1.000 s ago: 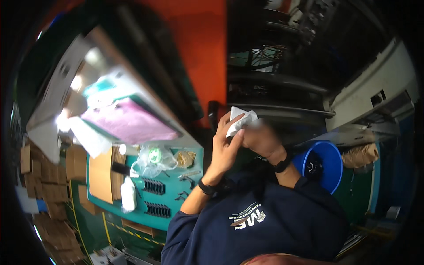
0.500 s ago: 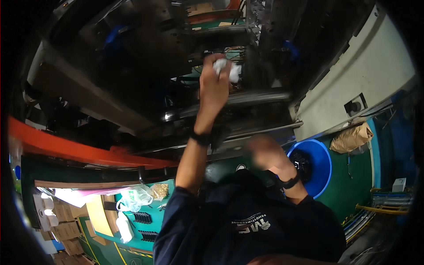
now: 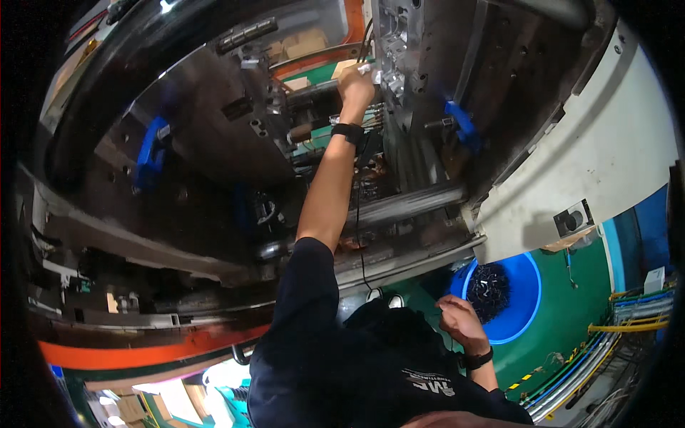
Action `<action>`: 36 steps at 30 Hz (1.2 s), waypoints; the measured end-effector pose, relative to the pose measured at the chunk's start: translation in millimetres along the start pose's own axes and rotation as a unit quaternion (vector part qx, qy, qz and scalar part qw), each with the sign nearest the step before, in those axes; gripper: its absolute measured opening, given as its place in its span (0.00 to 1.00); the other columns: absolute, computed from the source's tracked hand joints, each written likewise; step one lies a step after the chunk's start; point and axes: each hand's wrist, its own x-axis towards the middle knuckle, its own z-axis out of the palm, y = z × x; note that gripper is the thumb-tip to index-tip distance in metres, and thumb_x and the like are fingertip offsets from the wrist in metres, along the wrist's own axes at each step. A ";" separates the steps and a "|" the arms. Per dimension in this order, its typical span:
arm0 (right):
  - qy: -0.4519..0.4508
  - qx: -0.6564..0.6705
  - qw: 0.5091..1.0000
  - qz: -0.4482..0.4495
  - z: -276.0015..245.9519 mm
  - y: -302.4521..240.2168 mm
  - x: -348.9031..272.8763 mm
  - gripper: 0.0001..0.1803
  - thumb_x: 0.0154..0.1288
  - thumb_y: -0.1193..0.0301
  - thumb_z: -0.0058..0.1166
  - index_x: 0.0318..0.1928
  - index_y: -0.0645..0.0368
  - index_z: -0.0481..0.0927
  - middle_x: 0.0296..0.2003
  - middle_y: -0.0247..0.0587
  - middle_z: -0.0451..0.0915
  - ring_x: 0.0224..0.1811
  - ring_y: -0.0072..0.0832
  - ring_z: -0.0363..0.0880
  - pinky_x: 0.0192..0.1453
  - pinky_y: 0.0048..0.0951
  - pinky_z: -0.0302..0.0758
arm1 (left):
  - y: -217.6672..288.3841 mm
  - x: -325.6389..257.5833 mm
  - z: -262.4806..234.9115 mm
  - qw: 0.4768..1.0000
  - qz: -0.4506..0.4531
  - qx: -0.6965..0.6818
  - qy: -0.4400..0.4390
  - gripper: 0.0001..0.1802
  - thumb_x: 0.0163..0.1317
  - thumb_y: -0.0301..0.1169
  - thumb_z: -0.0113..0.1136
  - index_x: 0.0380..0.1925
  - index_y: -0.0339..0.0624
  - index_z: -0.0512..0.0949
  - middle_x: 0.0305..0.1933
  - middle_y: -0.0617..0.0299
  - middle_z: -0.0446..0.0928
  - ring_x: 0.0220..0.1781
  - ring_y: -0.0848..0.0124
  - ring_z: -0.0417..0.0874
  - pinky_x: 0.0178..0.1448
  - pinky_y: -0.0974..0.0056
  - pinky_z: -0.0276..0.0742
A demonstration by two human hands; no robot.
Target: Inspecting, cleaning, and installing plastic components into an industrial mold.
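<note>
My left hand is stretched far into an open moulding machine, closed around a crumpled white wipe. It holds the wipe against the metal mould half on the right of the gap. The wipe is partly hidden by my fingers, so I cannot tell whether it is cloth or paper. My right hand hangs low in front of my body, fingers curled in, with nothing visible in it. Just beyond it stands a blue bucket containing many small black pieces.
Blue clamps sit on both sides of the mould gap. A thick metal bar crosses below my left arm. The machine's pale panel rises at right. An orange rail runs along the lower left. Hoses lie at lower right.
My left hand has moved forward and up with the white wipe, from the middle of the gap to the right mould half. My right hand has dropped lower and slightly right.
</note>
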 end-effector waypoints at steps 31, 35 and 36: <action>0.078 0.050 0.995 -0.024 19.1 5.7 22.8 0.08 0.66 0.67 0.54 0.36 0.58 0.76 0.13 0.23 0.59 0.13 0.15 0.54 0.18 0.20 0.50 | 14.2 65.6 35.4 0.973 0.223 -0.014 0.061 0.12 0.54 0.27 0.60 0.39 0.47 0.85 0.38 0.53 0.80 0.42 0.55 0.80 0.49 0.56 0.75; 0.077 0.055 0.995 -0.024 16.3 8.4 23.0 0.07 0.66 0.67 0.53 0.36 0.58 0.76 0.14 0.23 0.58 0.13 0.16 0.54 0.19 0.20 0.50 | 21.6 66.3 28.9 0.945 0.310 0.102 -0.033 0.15 0.54 0.23 0.56 0.39 0.49 0.85 0.42 0.55 0.77 0.49 0.57 0.76 0.52 0.56 0.74; 0.082 0.050 0.995 -0.021 16.2 8.4 22.4 0.07 0.65 0.67 0.54 0.36 0.57 0.75 0.15 0.23 0.59 0.14 0.16 0.55 0.19 0.19 0.51 | 23.5 65.8 25.2 0.938 0.323 0.115 -0.050 0.15 0.54 0.22 0.56 0.40 0.49 0.85 0.42 0.56 0.77 0.49 0.57 0.76 0.53 0.56 0.74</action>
